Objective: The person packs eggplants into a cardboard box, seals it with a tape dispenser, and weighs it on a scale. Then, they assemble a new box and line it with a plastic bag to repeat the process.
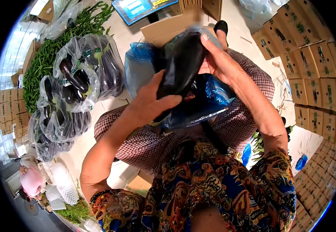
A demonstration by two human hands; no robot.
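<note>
A large, glossy dark eggplant (pixel 183 58) is held tilted between my two hands in front of my knees. My left hand (pixel 148 96) wraps around its lower end, thumb across the near side. Against the upper right side rests my right hand (pixel 220 62), thumb near the top and fingers partly behind. Below the eggplant, a blue plastic bag (pixel 218 92) lines an open cardboard box (pixel 152 33). The bag's contents are mostly hidden by the eggplant and my hands.
At left are clear bags of eggplants (pixel 112 73) and a heap of green peppers (pixel 40 73). A blue scale (pixel 137 9) stands beyond the box. Stacked cartons (pixel 311 62) line the right side. Another person in pink (pixel 32 181) is at lower left.
</note>
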